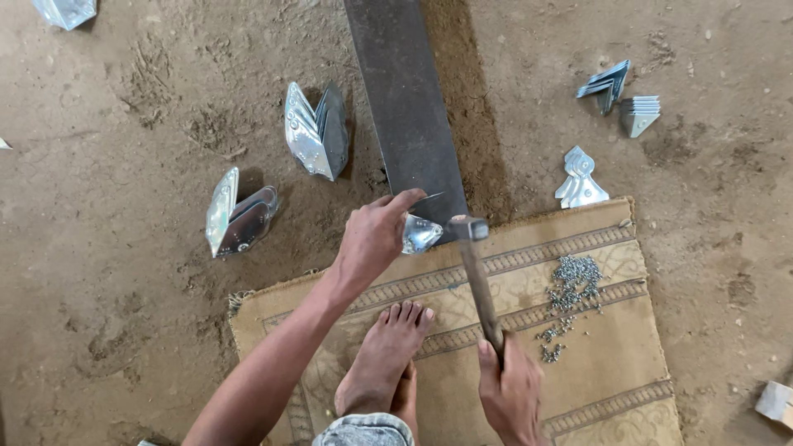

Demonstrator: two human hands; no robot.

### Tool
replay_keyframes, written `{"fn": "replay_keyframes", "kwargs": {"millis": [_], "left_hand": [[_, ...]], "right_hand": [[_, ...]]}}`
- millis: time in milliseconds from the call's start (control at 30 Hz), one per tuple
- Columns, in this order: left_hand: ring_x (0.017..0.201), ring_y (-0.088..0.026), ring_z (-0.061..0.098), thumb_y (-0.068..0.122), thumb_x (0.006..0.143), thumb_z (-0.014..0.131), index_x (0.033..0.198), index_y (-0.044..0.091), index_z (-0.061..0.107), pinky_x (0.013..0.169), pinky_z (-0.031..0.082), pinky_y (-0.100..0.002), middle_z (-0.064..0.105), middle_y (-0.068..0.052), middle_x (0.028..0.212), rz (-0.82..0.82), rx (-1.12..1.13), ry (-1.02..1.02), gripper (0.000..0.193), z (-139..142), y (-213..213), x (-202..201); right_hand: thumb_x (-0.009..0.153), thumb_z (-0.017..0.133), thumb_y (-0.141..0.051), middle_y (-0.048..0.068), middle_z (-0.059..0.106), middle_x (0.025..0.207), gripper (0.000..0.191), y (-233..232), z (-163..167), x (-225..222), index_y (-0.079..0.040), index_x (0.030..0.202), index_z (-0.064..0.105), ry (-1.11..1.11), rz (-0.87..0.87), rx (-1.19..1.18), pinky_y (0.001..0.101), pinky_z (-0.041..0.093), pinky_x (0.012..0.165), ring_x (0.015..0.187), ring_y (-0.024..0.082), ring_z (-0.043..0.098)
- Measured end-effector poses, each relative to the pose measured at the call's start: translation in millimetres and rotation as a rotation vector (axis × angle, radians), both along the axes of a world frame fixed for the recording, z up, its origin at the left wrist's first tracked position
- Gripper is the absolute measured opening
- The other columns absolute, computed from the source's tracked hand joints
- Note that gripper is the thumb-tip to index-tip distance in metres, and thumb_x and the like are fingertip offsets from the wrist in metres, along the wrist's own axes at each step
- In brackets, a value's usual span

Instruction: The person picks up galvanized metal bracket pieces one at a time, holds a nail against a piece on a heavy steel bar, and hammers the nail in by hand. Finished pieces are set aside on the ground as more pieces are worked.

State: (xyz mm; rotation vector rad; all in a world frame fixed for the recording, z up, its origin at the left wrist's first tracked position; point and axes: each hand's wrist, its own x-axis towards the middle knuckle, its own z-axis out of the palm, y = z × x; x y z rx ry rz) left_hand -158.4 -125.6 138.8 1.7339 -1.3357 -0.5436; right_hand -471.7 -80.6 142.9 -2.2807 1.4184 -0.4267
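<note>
My left hand (373, 238) pinches a small nail (429, 197) between thumb and forefinger at the near end of a dark metal bar (405, 99). A shiny metal corner bracket (421, 234) sits on that end, just under the hand. My right hand (512, 388) grips the wooden handle of a hammer (477, 272). Its metal head hovers close to the right of the bracket and nail. My bare foot (384, 355) rests on a tan patterned mat (603, 347) below the bar.
A pile of small nails (570, 285) lies on the mat's right side. Folded metal corner brackets stand on the dirt floor at left (239, 216) and centre (316, 132). Flat bracket pieces (581, 180) and stacked ones (619, 95) lie at upper right.
</note>
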Motion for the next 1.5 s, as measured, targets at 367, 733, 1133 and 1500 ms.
{"fn": "replay_keyframes", "kwargs": {"millis": [367,733,1133,1500], "left_hand": [[0.079,-0.037,0.073,0.002,0.095,0.061,0.128,0.013,0.067,0.065,0.056,-0.046,0.073,-0.019,0.097,0.031,-0.013,0.078,0.036,-0.9,4.1,0.1],[0.095,-0.033,0.064,0.011,0.099,0.062,0.145,0.009,0.052,0.082,0.055,-0.044,0.064,-0.019,0.139,0.081,-0.033,0.234,0.047,-27.7,29.3,-24.0],[0.1,-0.025,0.064,0.011,0.08,0.076,0.15,0.012,0.018,0.081,0.061,-0.04,0.043,-0.017,0.154,-0.25,0.201,0.684,0.09,-9.4,23.1,6.3],[0.132,-0.033,0.059,0.008,0.081,0.088,0.145,0.01,0.034,0.107,0.052,-0.045,0.055,-0.018,0.148,-0.229,-0.02,0.763,0.084,-15.1,14.9,4.1]], "right_hand": [[0.106,0.049,-0.039,0.005,0.066,0.075,0.035,9.2,52.4,19.1,-0.008,0.106,0.066,-0.507,-0.193,0.06,0.0266,0.05,0.06,0.063,0.014,0.061],[0.106,0.041,-0.037,0.018,0.061,0.068,0.036,2.8,-122.5,-27.2,-0.008,0.118,0.059,0.024,-0.362,0.506,0.05,0.049,0.053,0.056,0.034,0.059],[0.099,0.061,-0.017,0.017,0.066,0.101,0.019,-101.4,-129.2,-101.6,-0.004,0.11,0.068,0.008,-0.331,-0.156,0.047,0.051,0.078,0.091,0.035,0.064],[0.105,0.063,-0.01,0.011,0.074,0.096,0.01,-102.6,-98.4,-34.1,-0.005,0.112,0.067,-0.331,-0.571,-0.073,0.0373,0.059,0.075,0.083,0.021,0.075]]}}
